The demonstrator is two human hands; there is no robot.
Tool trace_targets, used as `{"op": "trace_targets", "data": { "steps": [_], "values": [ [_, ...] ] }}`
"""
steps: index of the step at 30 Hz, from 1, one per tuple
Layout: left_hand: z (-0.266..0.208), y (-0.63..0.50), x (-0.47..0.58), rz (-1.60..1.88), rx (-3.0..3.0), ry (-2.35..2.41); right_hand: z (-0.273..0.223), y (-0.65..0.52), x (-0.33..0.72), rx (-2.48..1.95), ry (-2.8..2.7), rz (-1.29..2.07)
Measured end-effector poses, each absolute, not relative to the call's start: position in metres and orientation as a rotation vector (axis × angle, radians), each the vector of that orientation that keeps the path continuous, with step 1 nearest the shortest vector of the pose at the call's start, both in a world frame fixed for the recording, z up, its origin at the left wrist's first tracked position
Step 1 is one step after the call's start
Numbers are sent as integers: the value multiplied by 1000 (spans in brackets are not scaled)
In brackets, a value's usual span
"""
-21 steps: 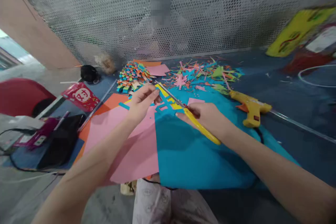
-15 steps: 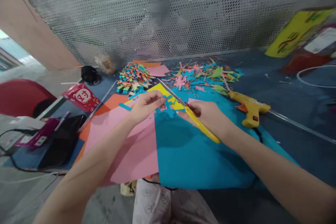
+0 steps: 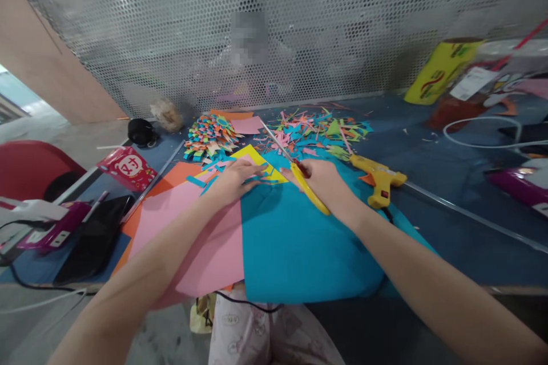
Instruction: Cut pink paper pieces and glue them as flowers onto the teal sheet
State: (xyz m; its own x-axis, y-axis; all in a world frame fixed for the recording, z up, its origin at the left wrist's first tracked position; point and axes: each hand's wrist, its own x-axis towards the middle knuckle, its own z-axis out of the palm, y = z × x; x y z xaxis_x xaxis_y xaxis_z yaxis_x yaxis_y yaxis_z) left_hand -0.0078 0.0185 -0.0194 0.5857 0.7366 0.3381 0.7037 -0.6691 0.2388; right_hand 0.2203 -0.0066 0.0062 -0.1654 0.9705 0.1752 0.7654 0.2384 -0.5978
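Observation:
My right hand (image 3: 327,185) grips a pair of scissors (image 3: 311,194) by the yellow handles. The metal blades point away toward a heap of paper scraps (image 3: 308,131) and look closed. Beside them, my left hand (image 3: 233,182) reaches palm down over a yellow sheet (image 3: 252,153) and small blue strips (image 3: 196,181), its fingers stretched and thumb apart. Blue pieces lie under and around the fingertips. A large blue sheet (image 3: 299,251) lies beneath my right hand, and a pink sheet (image 3: 214,256) beneath my left forearm.
A yellow glue gun (image 3: 379,178) with a clear stick lies at the right. A colourful bundle of fringed paper (image 3: 213,136) stands behind my left hand. At the left are a black phone (image 3: 94,239), a red packet (image 3: 128,166) and a purple power strip (image 3: 55,228). A perforated metal panel (image 3: 171,40) rises behind.
My left hand has lowered and its fingers have straightened over the blue bits. My right hand has drawn slightly away with the scissors. The view has turned a little to the right.

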Motion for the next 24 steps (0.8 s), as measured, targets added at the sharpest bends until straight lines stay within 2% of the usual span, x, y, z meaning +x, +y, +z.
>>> {"op": "trace_targets", "data": {
  "steps": [3, 6, 17, 24],
  "values": [
    [-20, 17, -4, 471, 2829, 1337, 3, -4, 219, -1610, -2010, 481],
    [-22, 15, -1, 451, 2902, 1395, 0, -5, 217, -1625, -2034, 495],
    [-26, 21, 2, 666, 2816, 1348, 0, -6, 216, -1577, -2022, 531],
    [-15, 30, 7, 840, 2501, 1347, 3, -14, 213, -1540, -2010, 551]
  ]
}}
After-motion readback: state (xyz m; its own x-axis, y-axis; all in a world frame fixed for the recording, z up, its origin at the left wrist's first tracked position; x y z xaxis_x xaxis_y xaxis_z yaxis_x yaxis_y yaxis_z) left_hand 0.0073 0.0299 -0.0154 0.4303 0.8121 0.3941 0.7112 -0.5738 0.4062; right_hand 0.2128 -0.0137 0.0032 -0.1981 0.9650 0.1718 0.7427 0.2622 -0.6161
